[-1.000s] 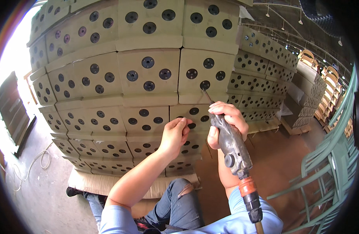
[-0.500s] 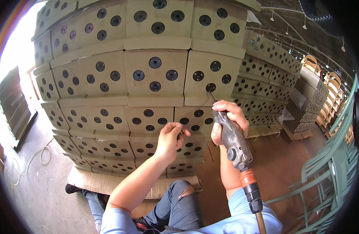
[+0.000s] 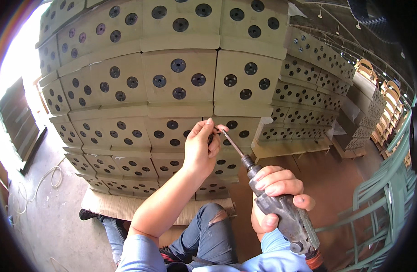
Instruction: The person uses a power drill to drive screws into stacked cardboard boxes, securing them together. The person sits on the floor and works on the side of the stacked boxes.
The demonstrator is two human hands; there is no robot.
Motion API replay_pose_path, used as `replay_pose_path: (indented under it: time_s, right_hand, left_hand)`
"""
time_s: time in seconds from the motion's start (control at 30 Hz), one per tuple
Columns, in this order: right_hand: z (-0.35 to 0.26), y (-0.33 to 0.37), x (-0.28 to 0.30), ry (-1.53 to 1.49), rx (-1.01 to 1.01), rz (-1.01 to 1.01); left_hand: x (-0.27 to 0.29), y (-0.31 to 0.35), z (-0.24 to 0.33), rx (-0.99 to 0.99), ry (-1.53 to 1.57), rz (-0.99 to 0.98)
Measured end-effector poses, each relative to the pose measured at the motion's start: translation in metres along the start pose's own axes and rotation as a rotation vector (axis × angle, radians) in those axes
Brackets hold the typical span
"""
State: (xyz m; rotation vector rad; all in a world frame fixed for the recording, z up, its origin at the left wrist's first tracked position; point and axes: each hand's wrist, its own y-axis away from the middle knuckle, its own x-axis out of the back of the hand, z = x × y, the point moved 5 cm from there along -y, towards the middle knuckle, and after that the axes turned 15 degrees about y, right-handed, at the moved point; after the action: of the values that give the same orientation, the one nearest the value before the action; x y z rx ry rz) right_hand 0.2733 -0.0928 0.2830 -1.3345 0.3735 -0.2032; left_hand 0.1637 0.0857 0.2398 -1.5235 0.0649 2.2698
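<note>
My right hand (image 3: 277,188) is wrapped round a dark, worn air screwdriver (image 3: 287,220) with an orange fitting low at its rear. Its long thin bit (image 3: 234,147) slants up and left to the fingertips of my left hand (image 3: 200,149). Those fingers are pinched together around small dark pieces, probably screws, which are mostly hidden. Behind both hands rises a stack of tan panels (image 3: 181,109), each bearing black round discs (image 3: 179,93) in groups, several with small bright screw heads. Neither hand touches the stack.
A second stack of similar panels (image 3: 303,84) stands to the right on a wooden pallet (image 3: 292,147). Green metal frames (image 3: 392,195) crowd the right edge, with wooden chair parts (image 3: 387,106) behind them. A pale hose (image 3: 54,177) lies coiled on the left floor.
The screwdriver has come away from a disc on the panel and swung down and back, its bit now at my left fingertips. My left hand has risen slightly.
</note>
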Motion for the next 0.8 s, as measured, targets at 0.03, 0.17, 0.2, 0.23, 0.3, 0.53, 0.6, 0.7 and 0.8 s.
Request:
replay_pose_path:
  time_s: [0.03, 0.17, 0.2, 0.23, 0.3, 0.53, 0.6, 0.7, 0.8]
  right_hand:
    - [0.000, 0.002, 0.001, -0.004, -0.017, -0.003]
    - [0.000, 0.003, 0.005, 0.010, -0.049, -0.008]
    - [0.000, 0.004, 0.006, 0.017, -0.057, -0.005]
    - [0.000, 0.005, 0.006, 0.010, -0.069, 0.002]
    - [0.000, 0.007, 0.006, 0.000, -0.093, 0.015]
    - [0.005, 0.006, 0.012, -0.027, -0.004, -0.121]
    - [0.007, 0.006, 0.011, 0.007, 0.044, -0.129]
    - [0.021, -0.010, 0.018, 0.139, 0.056, -0.003]
    - [0.034, -0.033, 0.039, 0.293, 0.043, 0.082]
  left_hand:
    - [-0.001, 0.003, -0.002, 0.014, 0.013, 0.001]
    - [-0.011, 0.008, -0.009, 0.059, 0.059, -0.026]
    - [-0.012, 0.009, -0.010, 0.067, 0.066, -0.032]
    - [-0.012, 0.009, -0.009, 0.067, 0.063, -0.019]
    - [-0.013, 0.010, -0.010, 0.071, 0.055, 0.004]
    - [-0.014, 0.007, -0.012, 0.113, -0.066, -0.030]
    - [-0.017, 0.006, -0.013, 0.145, -0.090, -0.030]
    - [-0.012, 0.005, -0.024, 0.178, -0.153, -0.036]
    - [0.011, 0.002, -0.034, 0.205, -0.160, 0.024]
